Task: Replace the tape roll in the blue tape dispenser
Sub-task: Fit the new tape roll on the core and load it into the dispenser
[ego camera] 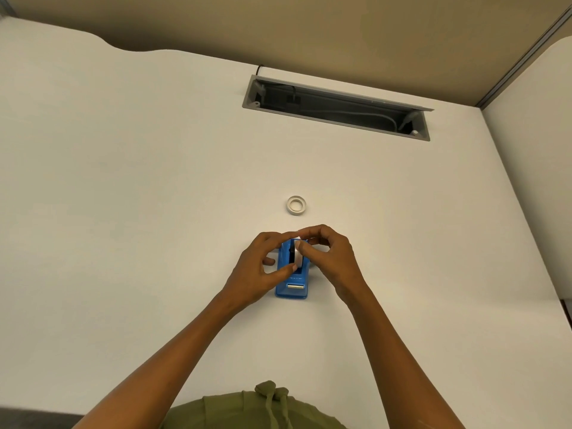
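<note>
The blue tape dispenser [292, 281] lies on the white desk [154, 196], its metal cutter pointing toward me. A tape roll [297, 257] stands on edge in the dispenser's slot. My left hand [261, 267] pinches the roll, with the thumb at its near side and the fingers over its top. My right hand [329, 258] pinches the same roll from the right with thumb and forefinger. A second, thin white tape roll [296, 205] lies flat on the desk just beyond the hands, apart from them.
An open grey cable tray [337, 108] with wires inside is set into the desk at the back. A beige partition wall [309, 32] rises behind it. A side panel [532, 168] borders the desk on the right.
</note>
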`<state>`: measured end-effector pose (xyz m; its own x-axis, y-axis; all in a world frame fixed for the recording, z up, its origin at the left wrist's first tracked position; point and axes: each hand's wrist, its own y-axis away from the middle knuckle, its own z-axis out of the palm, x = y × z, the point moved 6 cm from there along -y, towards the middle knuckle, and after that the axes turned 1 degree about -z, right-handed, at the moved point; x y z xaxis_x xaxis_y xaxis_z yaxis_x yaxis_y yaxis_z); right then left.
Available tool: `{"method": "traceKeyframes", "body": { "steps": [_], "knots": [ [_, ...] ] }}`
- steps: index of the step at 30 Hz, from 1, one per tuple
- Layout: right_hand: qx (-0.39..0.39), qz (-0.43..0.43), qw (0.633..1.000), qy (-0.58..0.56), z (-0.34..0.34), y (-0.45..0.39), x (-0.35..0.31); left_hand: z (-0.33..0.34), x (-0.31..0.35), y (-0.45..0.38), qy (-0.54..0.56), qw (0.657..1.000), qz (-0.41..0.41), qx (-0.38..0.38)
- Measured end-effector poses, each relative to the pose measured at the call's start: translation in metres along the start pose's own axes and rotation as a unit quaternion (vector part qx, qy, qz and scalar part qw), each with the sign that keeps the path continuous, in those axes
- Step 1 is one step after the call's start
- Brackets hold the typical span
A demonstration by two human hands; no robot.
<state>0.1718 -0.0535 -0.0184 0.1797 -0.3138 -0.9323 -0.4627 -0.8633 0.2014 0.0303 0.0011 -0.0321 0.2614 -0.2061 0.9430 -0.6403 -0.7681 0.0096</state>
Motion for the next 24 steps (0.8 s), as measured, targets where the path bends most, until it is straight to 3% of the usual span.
{"method": "traceKeyframes", "body": {
  "steps": [13, 24],
  "knots": [
    [-0.003, -0.049, 0.999, 0.003, -0.002, 0.006, -0.002, 0.0, 0.001, 0.001, 0.019, 1.0, -0.01, 0.008],
    [-0.067, -0.077, 0.995, 0.012, -0.001, 0.014, 0.0, 0.002, -0.001, 0.003, 0.023, 0.999, -0.027, 0.006]
  ]
}}
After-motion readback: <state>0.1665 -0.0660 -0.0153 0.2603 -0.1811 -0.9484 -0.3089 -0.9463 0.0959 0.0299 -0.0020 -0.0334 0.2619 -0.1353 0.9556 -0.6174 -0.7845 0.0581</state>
